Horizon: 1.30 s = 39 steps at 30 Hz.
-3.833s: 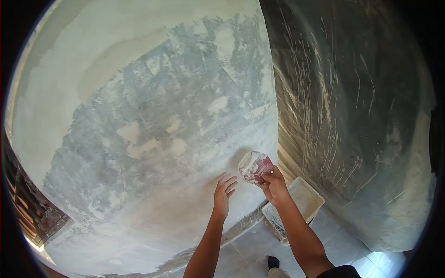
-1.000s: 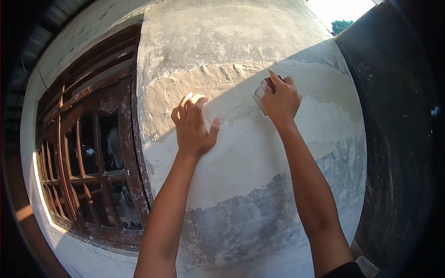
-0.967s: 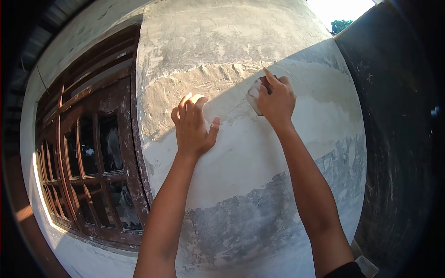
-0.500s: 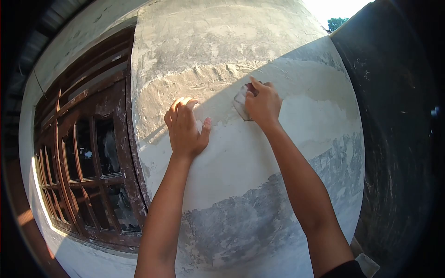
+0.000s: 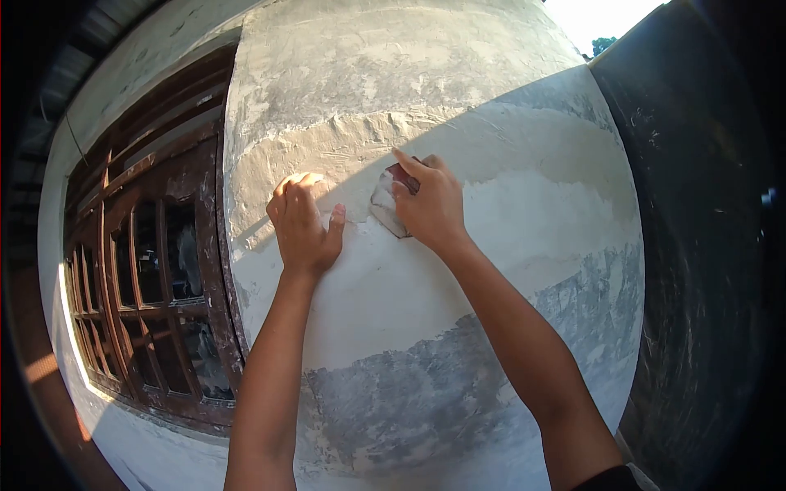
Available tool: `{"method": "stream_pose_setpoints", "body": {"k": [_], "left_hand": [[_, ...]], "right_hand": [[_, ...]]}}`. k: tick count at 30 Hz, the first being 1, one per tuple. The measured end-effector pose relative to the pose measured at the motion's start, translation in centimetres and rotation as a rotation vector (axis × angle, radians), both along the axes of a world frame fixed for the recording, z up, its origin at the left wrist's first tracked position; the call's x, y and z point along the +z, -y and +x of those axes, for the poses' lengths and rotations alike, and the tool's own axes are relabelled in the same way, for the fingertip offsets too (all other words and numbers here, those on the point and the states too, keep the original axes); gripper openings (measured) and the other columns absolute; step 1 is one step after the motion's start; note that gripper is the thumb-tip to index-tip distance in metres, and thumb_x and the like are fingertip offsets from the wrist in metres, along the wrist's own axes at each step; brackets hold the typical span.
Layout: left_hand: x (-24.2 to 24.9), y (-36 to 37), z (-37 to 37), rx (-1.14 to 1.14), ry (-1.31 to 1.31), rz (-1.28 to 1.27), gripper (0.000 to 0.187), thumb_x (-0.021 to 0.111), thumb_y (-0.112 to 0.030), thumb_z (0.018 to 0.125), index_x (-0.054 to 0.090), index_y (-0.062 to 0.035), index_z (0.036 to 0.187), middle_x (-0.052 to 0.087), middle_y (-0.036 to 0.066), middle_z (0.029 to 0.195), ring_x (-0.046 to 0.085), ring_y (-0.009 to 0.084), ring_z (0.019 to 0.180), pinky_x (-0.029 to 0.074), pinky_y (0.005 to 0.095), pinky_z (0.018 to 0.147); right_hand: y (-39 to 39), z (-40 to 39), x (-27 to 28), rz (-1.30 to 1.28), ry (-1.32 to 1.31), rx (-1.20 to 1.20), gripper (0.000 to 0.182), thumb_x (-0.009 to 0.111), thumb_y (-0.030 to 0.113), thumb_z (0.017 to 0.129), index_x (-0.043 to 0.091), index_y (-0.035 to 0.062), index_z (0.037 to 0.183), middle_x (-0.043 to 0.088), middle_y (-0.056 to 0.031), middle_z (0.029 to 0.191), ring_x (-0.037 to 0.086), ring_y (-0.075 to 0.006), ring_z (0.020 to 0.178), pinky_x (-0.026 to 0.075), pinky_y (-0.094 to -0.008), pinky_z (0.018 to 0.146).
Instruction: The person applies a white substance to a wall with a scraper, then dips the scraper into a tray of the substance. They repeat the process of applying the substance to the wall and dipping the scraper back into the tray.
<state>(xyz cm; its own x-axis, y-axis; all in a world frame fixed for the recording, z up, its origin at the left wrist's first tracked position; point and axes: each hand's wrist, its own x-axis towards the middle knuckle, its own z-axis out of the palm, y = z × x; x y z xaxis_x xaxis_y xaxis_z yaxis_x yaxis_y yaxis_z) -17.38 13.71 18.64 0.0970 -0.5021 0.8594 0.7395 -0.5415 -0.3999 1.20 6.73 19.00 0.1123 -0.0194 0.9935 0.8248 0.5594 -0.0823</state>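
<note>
My right hand grips a putty knife by its dark red handle, index finger stretched along the top. The blade, smeared with white filler, lies against the wall. My left hand rests on the wall to the left of the knife, thumb spread from the fingers and nothing visible in it. Both hands are at the boundary between a rough beige plaster band and a smoother white band. Bare grey wall shows lower down.
A brown wooden window with glass panes and paint flecks is set in the wall at left. A dark wall adjoins on the right. Sunlight and shadow meet in a slanting line across the plaster.
My right hand and the putty knife have moved left and slightly down across the wall, closer to my left hand. My left hand sits a little further left in view.
</note>
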Motion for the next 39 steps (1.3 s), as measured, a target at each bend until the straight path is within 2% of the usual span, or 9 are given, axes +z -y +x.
{"method": "stream_pose_setpoints", "body": {"k": [5,9,13,18,23,28,33,37,39], "left_hand": [[-0.1,0.0,0.0,0.024,0.027,-0.025,0.049,0.061,-0.027,0.08,0.046,-0.0042,0.12,0.051,0.015,0.113,0.043,0.036,0.117,0.029,0.0484,0.099],[0.0,-0.3,0.1,0.026,0.054,-0.008,0.049,0.061,-0.026,0.079,0.046,-0.0037,0.12,0.05,0.015,0.112,0.043,0.036,0.116,0.028,0.0485,0.099],[0.1,-0.1,0.0,0.011,0.018,-0.012,0.049,0.061,-0.027,0.079,0.046,-0.0037,0.12,0.05,0.015,0.112,0.043,0.0362,0.116,0.029,0.0486,0.099],[0.1,0.2,0.0,0.009,0.017,-0.018,0.048,0.061,-0.024,0.079,0.046,-0.004,0.12,0.05,0.016,0.114,0.042,0.0366,0.116,0.029,0.0475,0.099],[0.1,-0.1,0.0,-0.004,-0.021,0.001,0.048,0.061,-0.027,0.079,0.046,-0.0054,0.12,0.051,0.015,0.112,0.043,0.036,0.115,0.029,0.0476,0.098],[-0.1,-0.1,0.0,-0.02,-0.024,-0.018,0.047,0.061,-0.03,0.08,0.047,-0.007,0.12,0.051,0.014,0.112,0.043,0.0359,0.115,0.03,0.048,0.098],[-0.3,0.0,-0.1,-0.035,-0.033,0.018,0.045,0.061,-0.024,0.08,0.047,-0.0053,0.118,0.051,0.016,0.111,0.044,0.0363,0.112,0.03,0.0467,0.096],[-0.2,0.0,0.2,-0.03,-0.035,0.012,0.047,0.061,-0.025,0.08,0.046,-0.0059,0.12,0.051,0.015,0.11,0.044,0.036,0.112,0.031,0.0468,0.095],[-0.3,-0.1,0.2,-0.038,-0.04,0.009,0.047,0.061,-0.025,0.08,0.046,-0.0061,0.12,0.052,0.015,0.11,0.044,0.0361,0.111,0.031,0.0467,0.095]], "right_hand": [[1.7,3.7,2.1,0.175,-0.388,-0.227,0.042,0.064,0.015,0.08,0.065,0.0141,0.122,0.06,-0.0096,0.098,0.06,-0.0249,0.097,0.039,-0.0419,0.088],[0.1,-0.9,0.5,0.024,0.017,-0.043,0.041,0.063,0.012,0.08,0.065,0.014,0.121,0.06,-0.0053,0.097,0.06,-0.0216,0.09,0.037,-0.0374,0.086],[1.0,3.3,2.3,0.128,-0.391,-0.257,0.043,0.063,0.012,0.08,0.064,0.0127,0.124,0.06,-0.0046,0.097,0.06,-0.0203,0.091,0.038,-0.0378,0.085],[0.3,-0.9,0.1,0.022,-0.083,-0.038,0.047,0.065,0.014,0.079,0.062,0.015,0.126,0.06,-0.0062,0.1,0.061,-0.0233,0.093,0.039,-0.0421,0.089],[1.2,3.4,0.8,0.062,-0.489,-0.213,0.047,0.066,0.014,0.079,0.063,0.0142,0.126,0.059,-0.0093,0.1,0.061,-0.0233,0.093,0.04,-0.0404,0.088],[-0.3,0.0,-1.2,0.051,-0.133,-0.131,0.048,0.066,0.013,0.079,0.062,0.0121,0.126,0.06,-0.0083,0.097,0.063,-0.0241,0.087,0.04,-0.0387,0.089],[1.2,3.4,-0.8,0.074,-0.57,-0.147,0.05,0.067,0.015,0.078,0.061,0.0146,0.128,0.06,-0.0108,0.103,0.061,-0.0252,0.094,0.039,-0.0397,0.09],[0.1,0.4,-1.8,0.013,-0.223,-0.145,0.045,0.065,0.013,0.08,0.063,0.0106,0.124,0.059,-0.0054,0.102,0.06,-0.0192,0.093,0.039,-0.0397,0.09],[0.5,1.5,-1.3,0.01,-0.373,-0.172,0.045,0.065,0.013,0.08,0.062,0.0104,0.125,0.059,-0.0055,0.101,0.06,-0.0197,0.094,0.04,-0.0397,0.09]]}}
